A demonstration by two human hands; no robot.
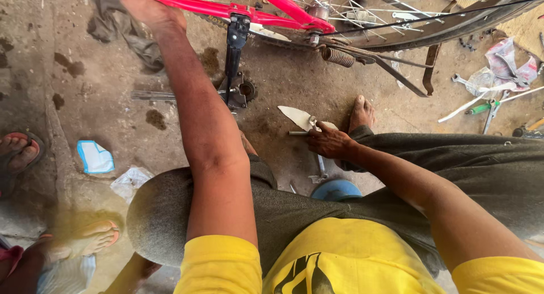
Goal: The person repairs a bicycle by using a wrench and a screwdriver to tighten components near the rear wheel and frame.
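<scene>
I squat over a dirty concrete floor beside a red bicycle frame [266, 11] and its rear wheel [430, 22]. My left hand [148, 9] reaches up and rests on the red frame tube at the top left; its fingers are partly cut off by the frame edge. My right hand [328, 142] is low on the floor between my knees, closed around a metal tool [303, 132] lying by a pale scrap of paper [294, 116]. A black derailleur [237, 73] hangs below the frame.
A grey rag [122, 28] lies at top left. Wrenches and a green-handled tool [487, 104] lie on plastic at right. A blue round object [337, 189] sits under my legs. Another person's sandalled feet [20, 155] stand at left, near a blue-white wrapper [94, 157].
</scene>
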